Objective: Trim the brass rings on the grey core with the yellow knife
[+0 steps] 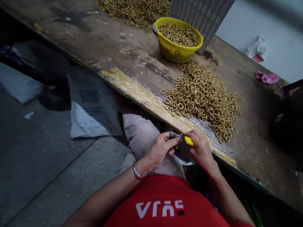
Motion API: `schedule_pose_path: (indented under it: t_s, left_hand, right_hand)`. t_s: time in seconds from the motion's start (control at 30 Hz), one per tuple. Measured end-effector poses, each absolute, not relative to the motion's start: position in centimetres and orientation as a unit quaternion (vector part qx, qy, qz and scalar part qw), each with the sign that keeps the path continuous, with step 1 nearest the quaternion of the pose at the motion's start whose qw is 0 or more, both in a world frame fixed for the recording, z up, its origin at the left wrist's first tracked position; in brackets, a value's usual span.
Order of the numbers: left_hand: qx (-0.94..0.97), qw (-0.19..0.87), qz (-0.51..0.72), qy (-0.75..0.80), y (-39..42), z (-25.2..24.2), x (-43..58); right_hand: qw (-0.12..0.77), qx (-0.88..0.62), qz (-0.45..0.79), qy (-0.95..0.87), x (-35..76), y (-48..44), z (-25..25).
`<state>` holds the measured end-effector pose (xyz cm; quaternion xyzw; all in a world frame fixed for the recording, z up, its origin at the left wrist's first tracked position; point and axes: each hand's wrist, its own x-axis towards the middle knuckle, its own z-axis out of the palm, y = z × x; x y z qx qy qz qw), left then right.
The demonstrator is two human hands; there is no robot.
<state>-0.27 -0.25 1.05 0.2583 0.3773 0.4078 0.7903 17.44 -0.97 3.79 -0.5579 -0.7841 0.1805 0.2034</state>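
Observation:
In the head view, my left hand (162,146) is closed in a pinch on a small brass-coloured ring (181,135), held just off the table's front edge. A dark grey wrap (174,135) covers one of its fingers. Close beside it, my right hand (200,148) is wrapped round the yellow handle (189,141) of a small tool. The tool's working end meets the ring but is too small to make out. Past my hands, a large heap of similar brass-coloured rings (201,91) lies loose on the table.
A yellow basin (176,54) full of rings stands behind the heap, against a grey ribbed crate (199,19). More rings (139,12) lie at the back. Clear film and yellow tape (142,94) cover the table edge. A white sack (92,113) stands on the floor at left.

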Motion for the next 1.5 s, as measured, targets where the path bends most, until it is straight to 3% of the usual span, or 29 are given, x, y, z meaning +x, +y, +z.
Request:
schedule_pose_path:
  t_s: [0.17,0.43,0.53,0.67,0.87,1.0,1.1,1.2,1.37,1.5]
  left_hand:
    - [0.315,0.769,0.392,0.394,-0.8,0.8,0.3]
    - [0.556,0.68,0.349,0.326,-1.0,2.9,-0.7]
    - [0.628,0.644,0.291,0.327,-0.9,1.8,0.1]
    - [0.741,0.502,0.216,0.391,-0.6,-2.0,2.5]
    - [0.827,0.389,0.13,0.384,-0.8,-4.4,4.2]
    - [0.763,0.474,0.183,0.4,-0.2,-3.4,2.8]
    - [0.58,0.609,0.296,0.453,0.9,-2.4,0.9]
    - [0.374,0.72,0.391,0.434,2.1,-1.3,-0.8]
    - [0.266,0.817,0.397,0.322,2.2,0.0,-1.7]
    - [0.232,0.845,0.39,0.285,1.1,0.3,-1.4]
  right_hand:
    - [0.077,-0.62,0.11,-0.773,17.0,-2.3,3.4]
    - [-0.041,-0.732,0.002,-0.68,20.9,-0.1,2.7]
    - [0.038,-0.716,-0.011,-0.697,22.3,1.3,2.3]
    - [0.119,-0.627,0.055,-0.768,20.5,3.8,1.8]
    - [0.076,-0.621,0.036,-0.78,15.8,8.5,0.8]
    - [0.06,-0.621,0.038,-0.781,15.3,9.7,0.8]
    - [0.18,-0.597,0.121,-0.772,16.2,8.9,2.0]
    - [0.292,-0.566,0.281,-0.718,17.1,7.0,3.3]
    - [0.327,-0.547,0.507,-0.58,17.1,3.7,3.3]
    - [0.339,-0.526,0.545,-0.557,16.3,2.1,2.9]
